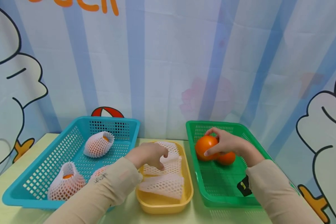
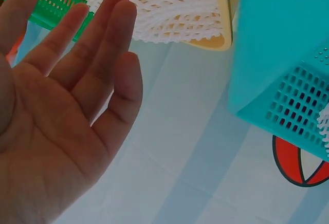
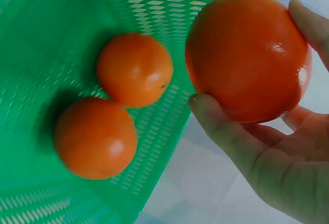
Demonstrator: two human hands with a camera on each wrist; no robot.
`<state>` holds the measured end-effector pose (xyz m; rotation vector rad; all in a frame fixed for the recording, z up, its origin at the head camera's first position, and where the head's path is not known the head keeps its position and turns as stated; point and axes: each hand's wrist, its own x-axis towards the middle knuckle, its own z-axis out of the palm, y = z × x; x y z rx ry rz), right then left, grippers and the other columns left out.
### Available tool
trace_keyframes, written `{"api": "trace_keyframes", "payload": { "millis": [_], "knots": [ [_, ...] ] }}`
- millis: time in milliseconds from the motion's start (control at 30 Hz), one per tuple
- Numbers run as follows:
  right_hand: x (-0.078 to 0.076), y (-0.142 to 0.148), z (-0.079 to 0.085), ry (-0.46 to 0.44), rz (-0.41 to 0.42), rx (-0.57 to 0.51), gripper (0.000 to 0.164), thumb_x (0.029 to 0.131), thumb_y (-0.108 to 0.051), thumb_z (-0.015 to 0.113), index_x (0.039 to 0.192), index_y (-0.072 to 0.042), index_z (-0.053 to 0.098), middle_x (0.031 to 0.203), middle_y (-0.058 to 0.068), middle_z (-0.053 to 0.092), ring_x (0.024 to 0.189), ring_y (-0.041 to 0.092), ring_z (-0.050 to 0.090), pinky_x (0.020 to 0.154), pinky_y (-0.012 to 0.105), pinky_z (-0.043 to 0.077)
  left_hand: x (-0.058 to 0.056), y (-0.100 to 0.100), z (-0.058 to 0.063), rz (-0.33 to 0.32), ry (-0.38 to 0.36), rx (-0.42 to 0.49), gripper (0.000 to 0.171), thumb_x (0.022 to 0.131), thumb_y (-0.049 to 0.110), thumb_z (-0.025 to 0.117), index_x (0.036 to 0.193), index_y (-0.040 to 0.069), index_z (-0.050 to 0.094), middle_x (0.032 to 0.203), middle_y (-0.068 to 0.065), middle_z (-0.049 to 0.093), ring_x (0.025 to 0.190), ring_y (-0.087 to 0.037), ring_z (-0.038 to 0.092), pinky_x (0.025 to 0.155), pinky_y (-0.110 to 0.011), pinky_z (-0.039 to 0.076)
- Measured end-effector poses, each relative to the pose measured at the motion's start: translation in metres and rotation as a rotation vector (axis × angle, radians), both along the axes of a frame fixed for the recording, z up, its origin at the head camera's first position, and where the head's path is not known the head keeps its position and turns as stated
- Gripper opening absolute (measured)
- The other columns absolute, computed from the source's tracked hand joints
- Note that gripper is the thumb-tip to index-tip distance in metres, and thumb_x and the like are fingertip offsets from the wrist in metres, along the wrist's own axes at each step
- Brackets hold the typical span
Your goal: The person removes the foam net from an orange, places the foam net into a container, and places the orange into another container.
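My right hand (image 1: 226,143) grips a large glossy orange (image 1: 205,148) between thumb and fingers, raised over the left side of the green basket (image 1: 212,179). Two more oranges (image 3: 134,70) lie side by side on that basket's floor in the right wrist view. Palm showing in the left wrist view, my left hand (image 1: 149,154) hovers empty above the yellow tray (image 1: 162,209), fingers loosely bent. White foam fruit nets (image 1: 165,183) lie flat in the tray, close under the left fingertips.
To the left stands a blue basket (image 1: 133,130) containing several net-wrapped oranges (image 1: 98,144), one partly behind my left sleeve. A small black object (image 1: 244,186) sits in the green basket beside my right sleeve. A striped cartoon curtain (image 1: 168,68) hangs behind the table (image 1: 49,138).
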<state>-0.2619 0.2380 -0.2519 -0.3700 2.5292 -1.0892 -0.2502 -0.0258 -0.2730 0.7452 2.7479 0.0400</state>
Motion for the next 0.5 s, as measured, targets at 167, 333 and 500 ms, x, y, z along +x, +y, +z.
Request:
{"api": "trace_keyframes", "payload": {
  "millis": [167, 333, 500],
  "knots": [
    [-0.004, 0.001, -0.008, 0.006, 0.037, 0.140, 0.063, 0.073, -0.014, 0.075, 0.124, -0.003, 0.039, 0.103, 0.016, 0.051, 0.081, 0.025, 0.051, 0.068, 0.037, 0.047, -0.001, -0.003, 0.000, -0.010, -0.001, -0.007, 0.037, 0.082, 0.027, 0.071, 0.114, 0.011, 0.061, 0.114, -0.004, 0.062, 0.101, -0.020, 0.057, 0.089, -0.040, 0.043],
    [-0.008, -0.002, -0.020, -0.008, 0.030, 0.255, 0.063, 0.072, -0.015, 0.077, 0.123, -0.005, 0.042, 0.107, 0.014, 0.049, 0.082, 0.025, 0.051, 0.065, 0.038, 0.048, -0.001, -0.011, 0.002, -0.006, 0.005, -0.013, 0.038, 0.084, 0.030, 0.069, 0.116, 0.012, 0.061, 0.118, -0.003, 0.061, 0.102, -0.021, 0.057, 0.091, -0.040, 0.042],
    [-0.011, -0.007, -0.031, -0.031, 0.027, 0.306, 0.067, 0.072, -0.016, 0.078, 0.127, -0.005, 0.041, 0.119, 0.016, 0.045, 0.090, 0.027, 0.051, 0.066, 0.040, 0.049, 0.002, -0.025, 0.010, -0.008, 0.011, 0.010, 0.039, 0.085, 0.029, 0.068, 0.119, 0.011, 0.059, 0.120, -0.005, 0.059, 0.104, -0.023, 0.056, 0.089, -0.044, 0.043]
  ]
}}
